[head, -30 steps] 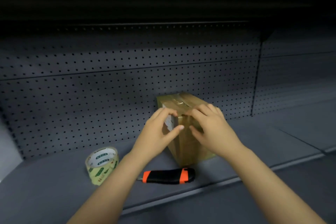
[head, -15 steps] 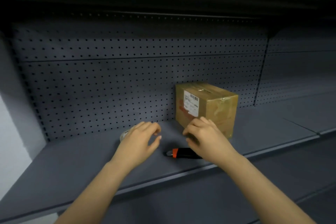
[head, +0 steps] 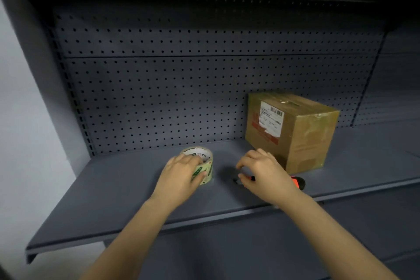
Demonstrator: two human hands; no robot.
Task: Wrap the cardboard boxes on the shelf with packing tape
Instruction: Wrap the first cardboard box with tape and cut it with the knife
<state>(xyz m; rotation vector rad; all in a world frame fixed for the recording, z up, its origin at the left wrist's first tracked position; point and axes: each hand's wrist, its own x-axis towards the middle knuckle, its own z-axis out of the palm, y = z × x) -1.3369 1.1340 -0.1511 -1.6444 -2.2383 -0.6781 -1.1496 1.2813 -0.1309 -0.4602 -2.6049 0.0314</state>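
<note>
Cardboard box [head: 293, 129] stands on the dark grey shelf [head: 113, 200], right of centre, one rear corner close to the perforated back panel [head: 181, 86]. Its faces shine under glossy clear tape, and a white shipping label [head: 270, 118] with a barcode sits on the side turned to the left, above a patch of red print.

To the left of the box and well apart from it, the roll of packing tape [head: 205, 162] sits on the shelf with its hollow core facing up; green lettering runs round its pale side. The person's left hand [head: 181, 175] grips the roll, fingers curled over the top rim and the thumb pressed against the near side.

The right hand [head: 263, 175] is in front of the box, fingers bent and spread downward over an orange and black utility knife [head: 298, 183] that lies on the shelf just before the box. Only the knife's dark tip, beside the thumb, and its orange and black rear end show past the hand. Whether that hand has taken hold of the knife or merely hovers over it cannot be told from the head view.

Both bare forearms reach in from the bottom of the frame. A pale wall [head: 22, 120] borders the shelving unit on the left.
</note>
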